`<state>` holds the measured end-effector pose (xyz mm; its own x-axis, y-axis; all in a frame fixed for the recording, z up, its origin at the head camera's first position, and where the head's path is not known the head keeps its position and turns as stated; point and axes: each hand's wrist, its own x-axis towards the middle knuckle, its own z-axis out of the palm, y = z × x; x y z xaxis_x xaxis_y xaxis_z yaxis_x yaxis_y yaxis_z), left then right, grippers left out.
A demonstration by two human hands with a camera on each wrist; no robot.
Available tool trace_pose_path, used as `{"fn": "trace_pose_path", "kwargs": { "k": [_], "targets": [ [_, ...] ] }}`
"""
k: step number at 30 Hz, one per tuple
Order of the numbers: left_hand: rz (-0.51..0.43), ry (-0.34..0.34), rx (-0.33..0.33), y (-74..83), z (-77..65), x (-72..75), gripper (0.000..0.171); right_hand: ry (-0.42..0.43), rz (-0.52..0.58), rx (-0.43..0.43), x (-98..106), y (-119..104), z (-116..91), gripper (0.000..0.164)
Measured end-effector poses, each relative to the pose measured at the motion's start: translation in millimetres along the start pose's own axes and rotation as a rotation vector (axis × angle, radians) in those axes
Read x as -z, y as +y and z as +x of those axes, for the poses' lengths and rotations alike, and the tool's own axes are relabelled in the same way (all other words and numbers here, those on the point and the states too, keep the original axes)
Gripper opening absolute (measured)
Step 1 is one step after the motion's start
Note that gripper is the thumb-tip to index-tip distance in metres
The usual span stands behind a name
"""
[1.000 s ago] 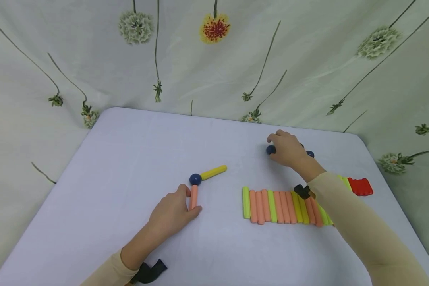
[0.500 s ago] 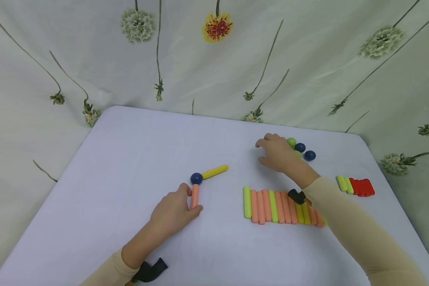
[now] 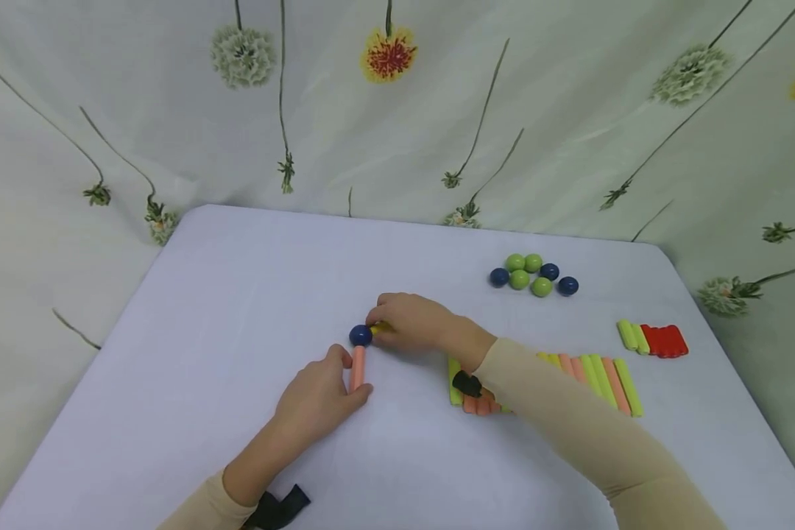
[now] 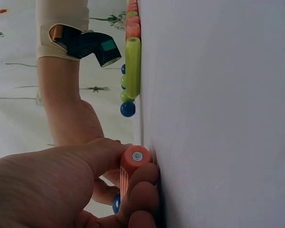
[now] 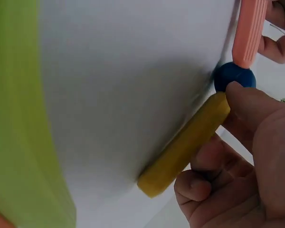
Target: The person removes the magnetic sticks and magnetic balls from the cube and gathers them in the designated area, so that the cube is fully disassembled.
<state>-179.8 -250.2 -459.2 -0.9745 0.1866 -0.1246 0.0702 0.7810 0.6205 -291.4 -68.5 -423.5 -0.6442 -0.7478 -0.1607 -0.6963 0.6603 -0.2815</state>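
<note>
My left hand (image 3: 318, 390) holds a salmon-coloured building stick (image 3: 358, 368) between thumb and fingers, low over the white table. A round metal disc shows in that stick's near end (image 4: 137, 156) in the left wrist view. At its far end the stick touches a dark blue ball (image 3: 361, 336). My right hand (image 3: 414, 324) pinches a yellow stick (image 5: 185, 147) close to the same ball, thumb tip beside the ball. In the right wrist view the yellow stick meets the ball at an angle to the salmon one. From the head, my right fingers hide most of the yellow stick.
A row of salmon, yellow and lime sticks (image 3: 596, 379) lies under my right forearm, partly hidden. Green and blue balls (image 3: 519, 279) are grouped at the back right. Short lime sticks (image 3: 629, 336) and red pieces (image 3: 664, 341) lie near the right edge.
My right hand has come from the balls at the back right, leftward and nearer, to grip the yellow stick. The left hand stays on the salmon stick.
</note>
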Motion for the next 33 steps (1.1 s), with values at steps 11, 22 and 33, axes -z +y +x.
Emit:
{"fn": "trace_pose_path", "kwargs": {
  "k": [11, 22, 33],
  "targets": [
    [0.026, 0.031, -0.021, -2.5, -0.1, -0.7, 0.049, 0.040, -0.064, -0.054, -11.1, -10.6, 6.3, 0.012],
    [0.026, 0.034, -0.026, -1.5, -0.2, -3.6, 0.048, 0.133, 0.150, -0.250, 19.2, -9.4, -18.0, 0.012],
    [0.041, 0.043, -0.041, -1.6, -1.4, -3.9, 0.048, 0.106, 0.357, -0.464, 2.1, -4.1, -58.1, 0.013]
  ]
}}
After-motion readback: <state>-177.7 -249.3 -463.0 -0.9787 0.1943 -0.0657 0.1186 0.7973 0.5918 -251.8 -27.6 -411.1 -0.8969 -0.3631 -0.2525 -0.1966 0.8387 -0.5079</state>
